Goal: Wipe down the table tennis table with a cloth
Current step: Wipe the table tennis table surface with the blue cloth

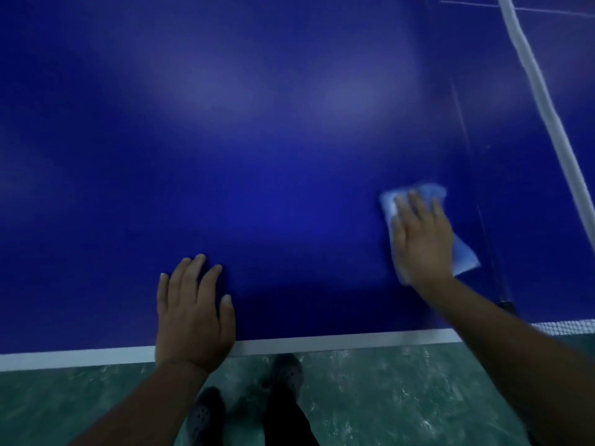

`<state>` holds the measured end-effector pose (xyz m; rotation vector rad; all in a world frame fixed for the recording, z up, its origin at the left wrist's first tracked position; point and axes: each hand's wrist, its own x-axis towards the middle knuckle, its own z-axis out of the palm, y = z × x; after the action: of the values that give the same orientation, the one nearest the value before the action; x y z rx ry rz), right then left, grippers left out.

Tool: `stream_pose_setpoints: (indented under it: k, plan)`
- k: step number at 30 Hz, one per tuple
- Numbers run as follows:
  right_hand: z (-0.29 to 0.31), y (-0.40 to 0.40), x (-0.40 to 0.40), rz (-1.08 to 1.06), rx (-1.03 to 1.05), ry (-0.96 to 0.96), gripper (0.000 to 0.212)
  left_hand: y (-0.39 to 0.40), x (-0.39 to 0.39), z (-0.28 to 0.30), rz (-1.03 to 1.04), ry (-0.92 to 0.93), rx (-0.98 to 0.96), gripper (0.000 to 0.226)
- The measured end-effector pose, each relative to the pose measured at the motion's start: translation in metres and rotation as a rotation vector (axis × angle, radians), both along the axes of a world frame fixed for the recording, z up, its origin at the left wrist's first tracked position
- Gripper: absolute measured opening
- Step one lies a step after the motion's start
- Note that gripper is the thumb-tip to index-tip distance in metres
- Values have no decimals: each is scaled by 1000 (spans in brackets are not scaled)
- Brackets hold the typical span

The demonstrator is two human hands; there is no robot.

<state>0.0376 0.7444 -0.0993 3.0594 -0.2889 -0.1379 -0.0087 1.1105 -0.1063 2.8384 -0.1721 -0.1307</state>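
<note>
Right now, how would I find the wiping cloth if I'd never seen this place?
Start at the big blue table tennis table and follow its near white edge line toward the net. There the right hand presses flat on the cloth. It is the only pale blue, crumpled thing on the dark tabletop.

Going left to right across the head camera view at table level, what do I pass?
Left hand flat on the blue table tennis table → right hand pressing the light blue cloth → white-topped net.
</note>
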Motion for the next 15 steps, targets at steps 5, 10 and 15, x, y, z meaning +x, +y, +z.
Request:
stream_pose_setpoints:
  k: [5,10,15]
  plan:
    - [-4,96,82,-15,125,-153,49,2,-1,-2,16,-56,-74,54]
    - [-14,177,-29,796,267,78,49,6,0,-5,56,-109,-155,51]
    - [-8,90,-35,593,193,27,38,7,-1,-6,25,-73,-164,49]
